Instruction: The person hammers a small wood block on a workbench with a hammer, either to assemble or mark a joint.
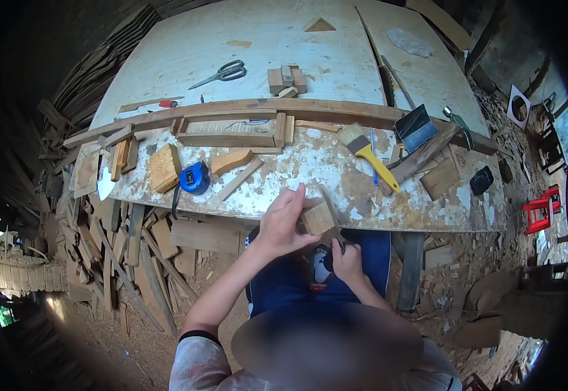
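My left hand (283, 223) grips a small wooden block (318, 217) just below the near edge of the workbench (336, 179). My right hand (347, 259) is closed around a dark-handled tool (324, 264) held under the block, above my lap. What kind of tool it is cannot be made out. Both hands sit close together, touching the block from either side.
On the bench lie a blue tape measure (195, 178), a yellow-handled brush (369, 155), scissors (222, 73), a hammer (458, 124), a long curved wooden strip (245, 107) and several wood blocks. Scrap wood piles (124, 247) cover the ground at left; a red stool (538, 212) stands right.
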`<control>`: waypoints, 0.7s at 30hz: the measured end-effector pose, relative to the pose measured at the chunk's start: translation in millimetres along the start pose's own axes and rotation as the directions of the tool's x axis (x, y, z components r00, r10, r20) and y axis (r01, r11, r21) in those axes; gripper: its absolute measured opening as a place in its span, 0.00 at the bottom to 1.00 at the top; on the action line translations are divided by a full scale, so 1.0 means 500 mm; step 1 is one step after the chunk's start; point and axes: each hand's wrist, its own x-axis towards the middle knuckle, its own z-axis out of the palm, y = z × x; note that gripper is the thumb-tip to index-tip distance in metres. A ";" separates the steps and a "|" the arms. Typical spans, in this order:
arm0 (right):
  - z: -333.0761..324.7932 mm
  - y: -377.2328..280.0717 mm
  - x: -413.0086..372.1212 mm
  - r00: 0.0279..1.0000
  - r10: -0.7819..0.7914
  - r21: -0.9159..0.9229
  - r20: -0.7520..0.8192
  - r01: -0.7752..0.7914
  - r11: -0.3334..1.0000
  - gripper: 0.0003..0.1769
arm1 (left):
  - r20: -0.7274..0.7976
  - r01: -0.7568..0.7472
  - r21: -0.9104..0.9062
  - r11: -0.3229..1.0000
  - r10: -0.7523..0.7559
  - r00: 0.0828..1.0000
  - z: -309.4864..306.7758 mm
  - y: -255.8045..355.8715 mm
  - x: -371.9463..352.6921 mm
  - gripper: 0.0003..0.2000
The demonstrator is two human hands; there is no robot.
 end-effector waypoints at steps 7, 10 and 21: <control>0.006 -0.010 -0.017 0.997 0.075 0.129 0.036 -0.079 0.988 0.18 | 0.003 -0.002 -0.017 1.000 0.002 1.000 0.002 0.001 -0.009 0.72; -0.026 -0.085 0.017 0.995 0.075 0.009 0.070 -0.076 0.997 0.17 | 0.000 0.010 -0.028 1.000 -0.010 1.000 0.012 0.005 -0.028 0.72; -0.016 -0.031 -0.010 0.994 0.096 0.073 0.053 -0.099 0.992 0.16 | 0.029 -0.011 0.022 1.000 0.011 1.000 -0.002 0.005 -0.002 0.74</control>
